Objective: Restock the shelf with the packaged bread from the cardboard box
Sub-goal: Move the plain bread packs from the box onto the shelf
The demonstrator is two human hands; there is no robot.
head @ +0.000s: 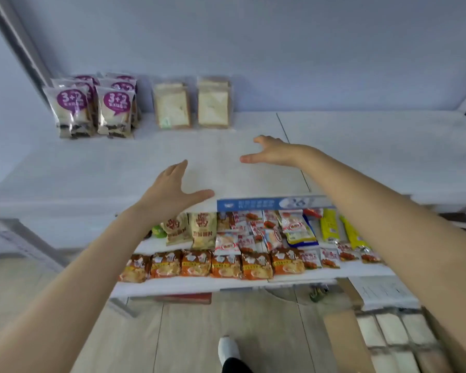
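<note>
Your left hand (170, 188) and right hand (271, 153) hover spread and holding nothing over the shelf (226, 162), bread packs (193, 105) standing at its back (more in the cardboard box (345, 343), lower right).

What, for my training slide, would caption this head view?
Left hand and right hand open over the shelf; bread packs stand at its back.

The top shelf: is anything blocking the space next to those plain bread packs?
Nothing visible does. The top shelf is bare right of the plain bread packs. The left hand and right hand hover open above its front, holding nothing; the cardboard box sits low at the right.
</note>
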